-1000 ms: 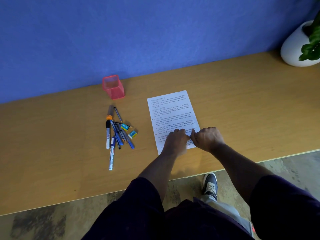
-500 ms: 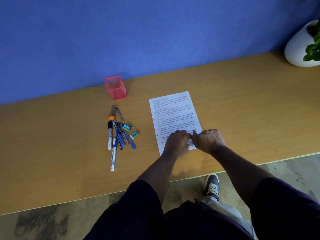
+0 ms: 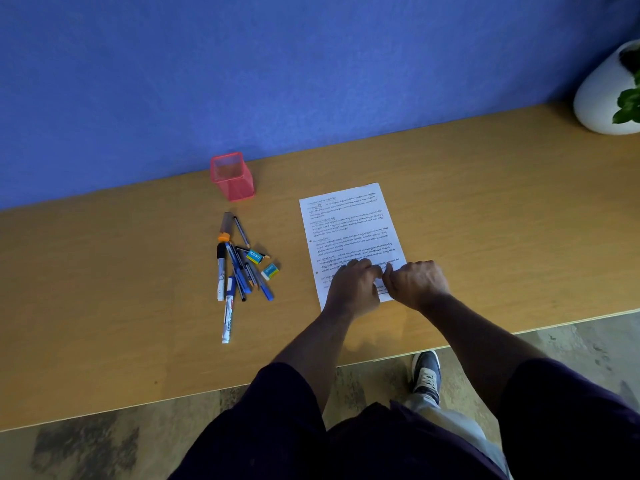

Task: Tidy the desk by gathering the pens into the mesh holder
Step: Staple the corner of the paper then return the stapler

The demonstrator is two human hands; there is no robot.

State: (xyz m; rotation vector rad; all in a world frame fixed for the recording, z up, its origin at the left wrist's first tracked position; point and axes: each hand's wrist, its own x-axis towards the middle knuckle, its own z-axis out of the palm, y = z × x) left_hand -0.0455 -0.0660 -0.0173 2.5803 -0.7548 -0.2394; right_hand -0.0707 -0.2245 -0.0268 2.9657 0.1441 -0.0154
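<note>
Resting on the sheet: both hands sit curled on the near end of the printed paper (image 3: 349, 233) in the head view — the left hand (image 3: 353, 289) and right hand (image 3: 417, 282) knuckle to knuckle, fingertips just meeting.
Change: almost none; against the frames of the last second the hands keep the same spot on the paper, and only the camera has drifted slightly.
Fingers: both sets are bent under and close together; whether they pinch the paper's edge or hold nothing cannot be told.
Meaning for the task: judged from this, gathering has not begun — no pen is in either hand.
Pens: the pile of pens (image 3: 239, 268) (markers and pencils mixed in) lies loose on the desk (image 3: 104, 289), left of the paper and well apart from the hands.
Erasers: two small erasers (image 3: 269, 270) lie against the pile's right side.
Mesh holder: the pink mesh holder (image 3: 231, 176) stands upright near the blue wall (image 3: 277, 64), just beyond the pile, and looks empty.
Edges: the desk's near edge runs just below the wrists; one marker (image 3: 227, 318) points toward it but lies well in.
Open room: bare wood between paper and pile gives the left hand a free path.
Far right: a white plant pot (image 3: 602, 95) stands out of the way.
</note>
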